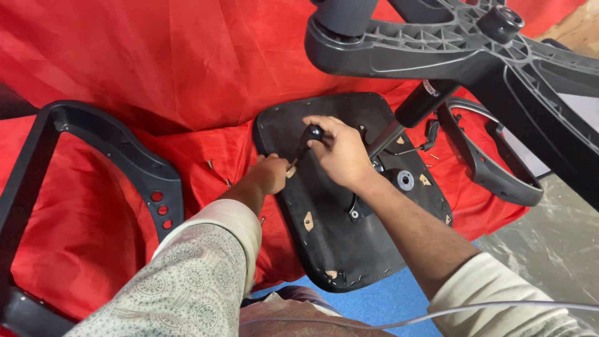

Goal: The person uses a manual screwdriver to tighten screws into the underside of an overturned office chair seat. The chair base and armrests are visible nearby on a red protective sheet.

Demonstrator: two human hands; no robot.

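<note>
Red cloth (125, 62) underlies a stiff, heavy seat pan (337, 243); right hand (340, 153) fingers close around the screwdriver (309, 138), left hand (269, 173) pinching its tip.

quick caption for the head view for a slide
Right hand grips a screwdriver handle over an upturned office chair seat on red cloth, left hand steadying at the tip.

- We take this for a furniture repair or assembly workspace set up on the floor.
- We see a bare grey concrete floor (555, 249) at the right, with a red cloth (156, 62) spread as a work surface.
- Office-chair parts lie about: an upturned seat (337, 237), a wheel base (462, 43), armrests (493, 156), loose screws (209, 164).
</note>
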